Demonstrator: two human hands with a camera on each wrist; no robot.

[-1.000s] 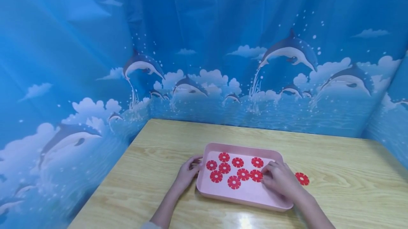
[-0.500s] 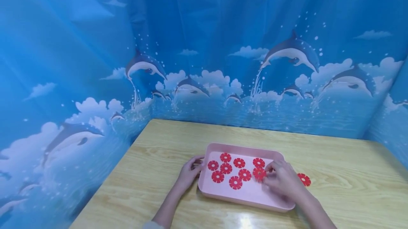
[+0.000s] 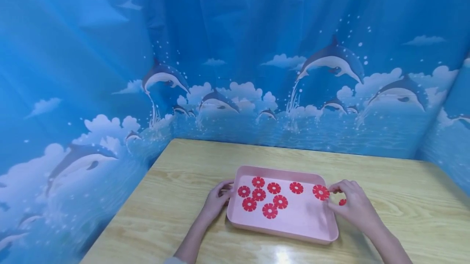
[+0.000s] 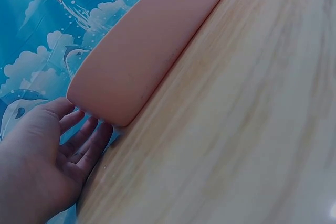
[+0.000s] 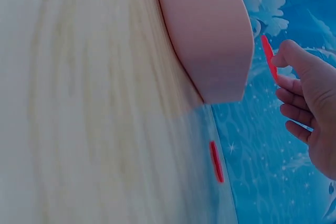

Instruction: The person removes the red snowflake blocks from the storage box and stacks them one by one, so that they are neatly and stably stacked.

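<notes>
A shallow pink tray (image 3: 304, 217) lies on the table with several red notched plastic discs (image 3: 269, 211) flat inside it. My left hand (image 3: 216, 200) touches the outside of the tray's left end, its fingers loosely bent against the wall in the left wrist view. Over the tray's right rim, my right hand (image 3: 354, 207) pinches one red notched disc (image 5: 268, 56) between thumb and index finger, raised off the tray floor. Another red disc (image 5: 216, 161) lies on the table to the right of the tray, partly hidden behind my right hand in the head view.
The wood-grain table (image 3: 198, 158) runs back to a blue curtain (image 3: 235, 125) printed with dolphins and clouds. The tray's raised walls stand around the discs.
My right hand has lifted one disc from among the others and carried it right, to the tray's right rim. The left hand stays at the tray's left end.
</notes>
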